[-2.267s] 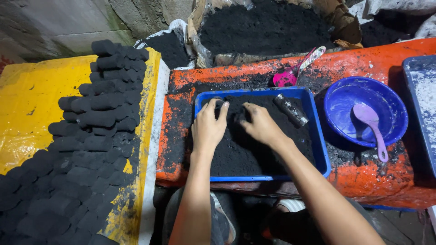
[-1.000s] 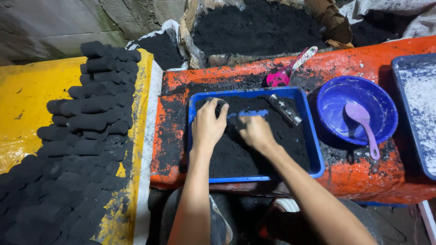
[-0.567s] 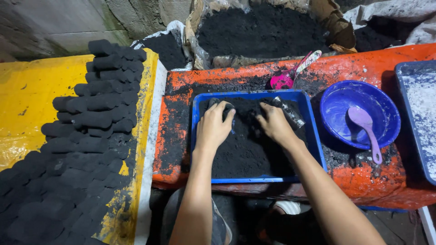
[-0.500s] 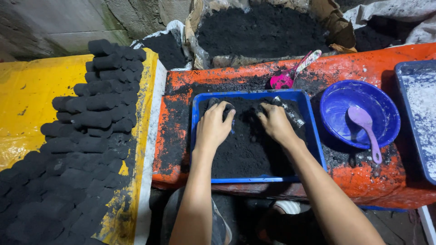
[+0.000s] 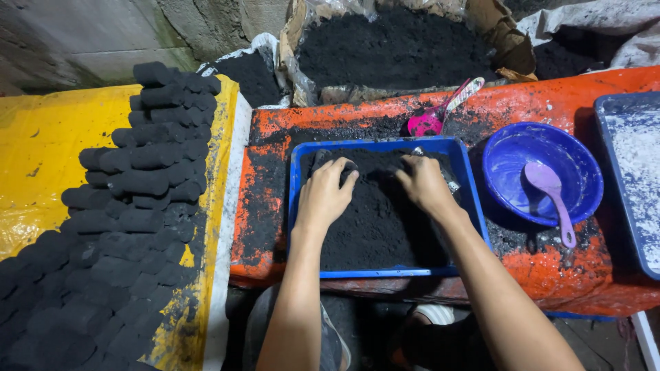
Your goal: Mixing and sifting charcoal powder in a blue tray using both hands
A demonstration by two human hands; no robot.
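A rough grey concrete wall point(image 5: 103, 41) backs this corner. On one side a yellow sheet point(image 5: 48, 165) is spread flat, covered with rows of short black cylinders point(image 5: 137, 206) packed side by side. Beside it stands an orange table point(image 5: 550, 275), scuffed and smeared with black dust. Behind the table, torn open sacks point(image 5: 399, 48) sit heaped with black powder.

On the table a blue rectangular tray point(image 5: 295, 206) holds a mound of the same black powder point(image 5: 378, 227). Both hands are down in it at the far end: the left hand point(image 5: 326, 196) lies palm-down with fingers curled into the powder, the right hand point(image 5: 423, 182) likewise, fingers bent and pressing in, neither gripping any tool. To the right of the tray sits a round blue bowl point(image 5: 509, 144) with a lilac spoon point(image 5: 550, 199) leaning in it. A pink scoop point(image 5: 440, 113) lies behind the tray. At the far right edge rests a dark tray dusted with white powder point(image 5: 632, 158)
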